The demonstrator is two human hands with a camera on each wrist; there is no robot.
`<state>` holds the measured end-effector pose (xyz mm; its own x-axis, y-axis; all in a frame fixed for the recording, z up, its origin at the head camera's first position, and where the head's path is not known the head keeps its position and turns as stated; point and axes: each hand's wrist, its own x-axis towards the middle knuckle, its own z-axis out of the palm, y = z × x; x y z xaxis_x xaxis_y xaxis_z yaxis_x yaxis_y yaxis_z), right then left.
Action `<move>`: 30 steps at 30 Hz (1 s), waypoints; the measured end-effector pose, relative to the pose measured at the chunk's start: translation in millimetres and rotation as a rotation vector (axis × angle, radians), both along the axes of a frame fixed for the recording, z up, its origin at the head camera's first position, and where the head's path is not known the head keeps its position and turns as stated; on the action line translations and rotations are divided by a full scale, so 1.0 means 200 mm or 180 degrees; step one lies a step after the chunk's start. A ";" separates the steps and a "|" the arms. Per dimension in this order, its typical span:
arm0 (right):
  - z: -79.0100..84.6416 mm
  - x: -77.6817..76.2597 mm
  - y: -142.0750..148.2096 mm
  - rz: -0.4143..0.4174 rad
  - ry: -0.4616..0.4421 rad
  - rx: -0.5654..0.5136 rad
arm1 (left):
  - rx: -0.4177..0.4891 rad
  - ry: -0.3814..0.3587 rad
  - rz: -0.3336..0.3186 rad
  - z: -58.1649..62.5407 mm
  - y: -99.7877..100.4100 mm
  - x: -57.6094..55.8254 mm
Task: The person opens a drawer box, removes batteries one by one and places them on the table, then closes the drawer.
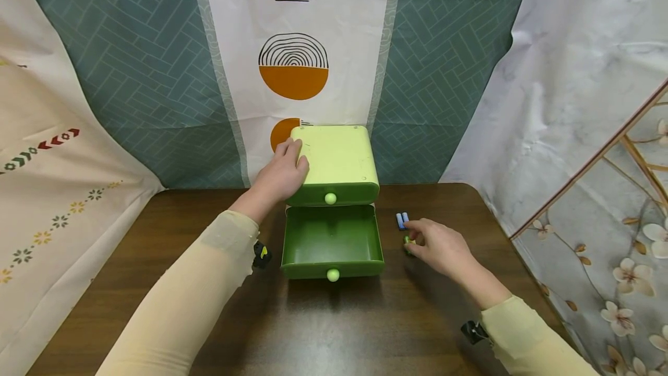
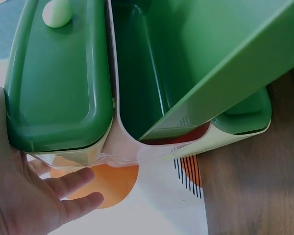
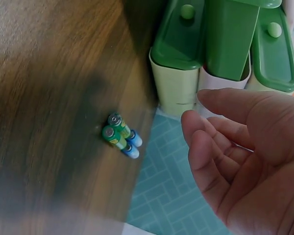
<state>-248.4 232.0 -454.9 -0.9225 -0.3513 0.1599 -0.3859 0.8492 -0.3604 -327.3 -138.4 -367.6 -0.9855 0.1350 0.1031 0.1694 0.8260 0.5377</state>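
Observation:
A small light-green chest of drawers (image 1: 336, 152) has dark green drawers with round pale knobs. Its middle drawer (image 1: 332, 237) is pulled out and holds nothing that I can see. My left hand (image 1: 282, 173) rests against the chest's upper left side; in the left wrist view its fingers (image 2: 71, 182) extend beside the top drawer (image 2: 59, 83). My right hand (image 1: 440, 248) hovers at the right, fingers loosely bent and holding nothing. Two green batteries (image 3: 116, 131) stand out below its fingertips, with two blue-and-white batteries (image 3: 133, 142) right beside them on the wood.
All of this stands on a dark brown wooden table (image 1: 334, 329). A patterned cloth (image 1: 443, 74) hangs behind the chest. White floral fabric (image 1: 600, 219) borders the right side, and cream embroidered fabric (image 1: 62, 190) the left.

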 end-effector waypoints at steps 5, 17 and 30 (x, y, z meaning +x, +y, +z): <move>0.02 0.02 -0.01 0.0026 0.0101 -0.0008 | 0.0009 0.0006 0.0001 0.00 0.00 0.00; 0.06 0.10 -0.06 0.0078 0.0351 -0.0188 | 0.0015 0.0007 -0.0011 0.00 0.00 0.00; 0.07 0.19 -0.14 0.0167 0.0905 -0.0326 | 0.0037 0.0018 -0.0021 0.00 0.00 0.01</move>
